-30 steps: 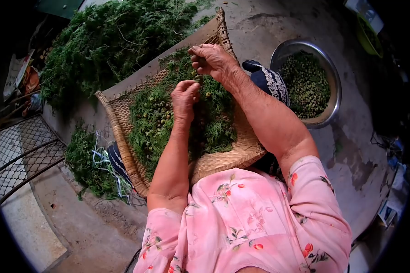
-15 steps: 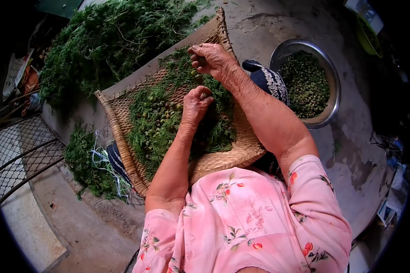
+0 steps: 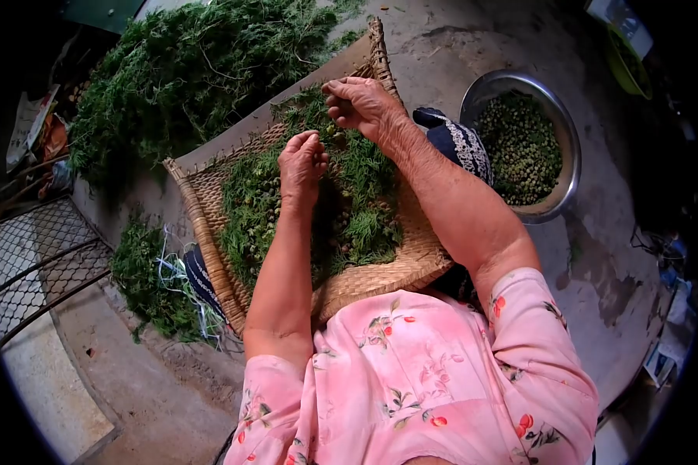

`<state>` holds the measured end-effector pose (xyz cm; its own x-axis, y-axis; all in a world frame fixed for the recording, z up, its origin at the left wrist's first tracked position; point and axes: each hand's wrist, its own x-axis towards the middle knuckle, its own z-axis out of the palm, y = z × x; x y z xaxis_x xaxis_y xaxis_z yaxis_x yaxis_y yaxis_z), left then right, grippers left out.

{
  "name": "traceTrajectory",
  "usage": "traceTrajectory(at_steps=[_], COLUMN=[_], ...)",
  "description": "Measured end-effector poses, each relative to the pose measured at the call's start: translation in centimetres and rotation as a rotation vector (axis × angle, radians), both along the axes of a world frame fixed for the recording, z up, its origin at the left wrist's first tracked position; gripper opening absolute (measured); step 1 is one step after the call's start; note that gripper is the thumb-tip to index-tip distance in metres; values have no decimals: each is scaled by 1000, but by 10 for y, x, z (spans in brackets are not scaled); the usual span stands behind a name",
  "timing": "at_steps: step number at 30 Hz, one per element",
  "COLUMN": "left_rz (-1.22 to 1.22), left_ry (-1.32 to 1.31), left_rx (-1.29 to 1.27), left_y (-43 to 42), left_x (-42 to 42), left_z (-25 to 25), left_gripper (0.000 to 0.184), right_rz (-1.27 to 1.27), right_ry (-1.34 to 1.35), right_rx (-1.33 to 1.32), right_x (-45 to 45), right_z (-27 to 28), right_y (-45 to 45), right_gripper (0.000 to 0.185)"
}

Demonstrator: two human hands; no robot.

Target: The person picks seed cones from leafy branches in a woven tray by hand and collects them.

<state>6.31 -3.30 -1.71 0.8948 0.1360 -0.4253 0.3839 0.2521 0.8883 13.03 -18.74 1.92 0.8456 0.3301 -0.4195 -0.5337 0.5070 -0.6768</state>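
Observation:
A woven winnowing basket lies across my lap, holding green feathery sprigs mixed with small round greenish cones. My left hand is over the middle of the basket, its fingers closed in a pinch. Farther up and to the right, my right hand hovers near the basket's far edge with thumb and forefinger pressed together. Whatever lies between the fingertips of either hand is too small or hidden to make out.
A steel basin full of small round cones stands on the floor at right. Beyond the basket lies a big heap of green branches. A smaller pile of sprigs and a metal mesh rack are at left.
My left hand has moved left and slightly away from me over the basket. The right hand has shifted only slightly.

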Motion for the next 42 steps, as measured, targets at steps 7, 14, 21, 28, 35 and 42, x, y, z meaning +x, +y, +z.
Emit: traceTrajectory(at_steps=[7,14,21,28,35,42], left_rz=[-108,-97,165,-77,-204,-248], left_ry=[-157,-217,52,-41,-259,-285], left_rx=[536,628,-406,150,671,587], left_y=[-9,-7,2,-8,-20,-3], left_x=[26,24,1,5,13,2], left_z=[-34,-35,6,-12,-28,-27], left_gripper=[18,19,9,13,15,18], right_rz=[3,-8,-13,-8,-15,-7], right_ry=[-8,-37,-32,-38,-40,-42], right_rx=[-33,-18,-30,-16,-14,-34], right_x=[0,2,1,1,3,3], right_z=[1,-3,2,-1,-6,-2], right_y=[0,0,-1,-1,0,0], right_gripper=[19,20,19,18,17,19])
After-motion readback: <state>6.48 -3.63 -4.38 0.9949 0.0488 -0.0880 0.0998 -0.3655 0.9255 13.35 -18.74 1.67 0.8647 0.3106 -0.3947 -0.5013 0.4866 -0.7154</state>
